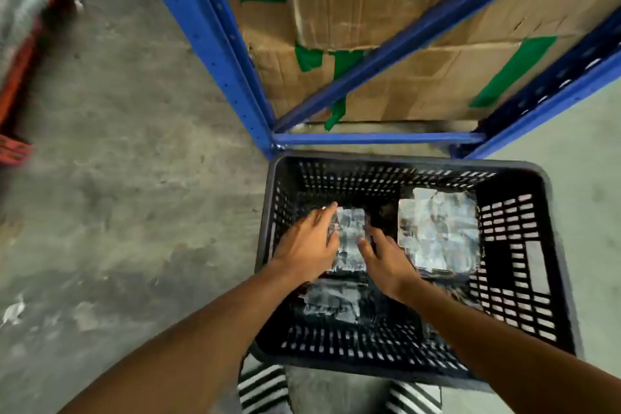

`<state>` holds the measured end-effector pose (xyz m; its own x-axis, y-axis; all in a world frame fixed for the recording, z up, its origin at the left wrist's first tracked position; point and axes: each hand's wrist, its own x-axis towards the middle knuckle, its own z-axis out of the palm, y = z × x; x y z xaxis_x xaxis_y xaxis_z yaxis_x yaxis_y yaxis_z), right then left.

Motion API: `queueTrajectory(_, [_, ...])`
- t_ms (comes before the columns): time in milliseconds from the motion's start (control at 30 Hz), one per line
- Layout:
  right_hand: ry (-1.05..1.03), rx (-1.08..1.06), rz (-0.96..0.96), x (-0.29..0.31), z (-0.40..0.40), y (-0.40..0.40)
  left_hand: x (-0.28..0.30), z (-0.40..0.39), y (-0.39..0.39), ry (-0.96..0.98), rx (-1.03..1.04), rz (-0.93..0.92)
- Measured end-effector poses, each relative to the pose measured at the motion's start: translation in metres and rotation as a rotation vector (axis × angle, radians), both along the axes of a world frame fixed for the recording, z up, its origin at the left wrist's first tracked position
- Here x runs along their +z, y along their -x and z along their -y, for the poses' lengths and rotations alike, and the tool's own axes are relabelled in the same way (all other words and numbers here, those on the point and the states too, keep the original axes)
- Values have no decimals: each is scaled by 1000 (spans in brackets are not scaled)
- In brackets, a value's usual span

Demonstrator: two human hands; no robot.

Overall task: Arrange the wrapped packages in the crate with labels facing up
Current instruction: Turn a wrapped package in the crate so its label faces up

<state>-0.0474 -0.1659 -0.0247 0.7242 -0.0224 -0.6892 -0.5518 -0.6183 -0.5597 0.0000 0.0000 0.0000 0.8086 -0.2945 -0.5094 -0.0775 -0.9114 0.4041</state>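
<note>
A black slatted plastic crate [524,265] stands on the floor in front of me. Both my hands reach into its left half. My left hand [307,245] and my right hand [386,259] press against the two sides of a shiny wrapped package [351,235] between them. A larger wrapped package [440,232] lies flat in the crate's far right part, its pale side up. A third wrapped package [331,304] lies under my wrists near the crate's front. The image is blurred, so labels cannot be read.
A blue metal rack [218,44] rises right behind the crate, holding large cardboard boxes [386,10] with green tape. Bare concrete floor [134,195] spreads to the left. A red frame [13,144] stands at the far left edge.
</note>
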Motion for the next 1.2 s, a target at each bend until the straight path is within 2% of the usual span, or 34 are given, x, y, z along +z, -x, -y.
queueTrajectory(100, [-1,-5,20,-62,-1,-3,-66,6,-7,-55,-87,-66])
queueTrajectory(300, [-114,-98,-10,-124,-11,-8,-129,18,-20,-32,-57,-219])
queueTrajectory(433, [-64,-176,80,-156,-25,2,-147,20,-14,-37,-72,-230])
queueTrajectory(567, [-61,-251,98,-151,-26,-1,-149,19,-18,-43,-86,-235])
queueTrajectory(667, [-208,-373,140,-142,-19,-9,-145,18,-19,-53,-94,-254])
queueTrajectory(800, [-325,-400,183,-131,-19,-3,-133,16,-17,-70,-113,-308])
queueTrajectory(1000, [-577,-556,85,-119,-20,-8,-121,13,-5,-93,-151,-305])
queueTrajectory(1200, [-670,-714,36,-125,-15,-9,-116,16,-1,-125,-129,-334])
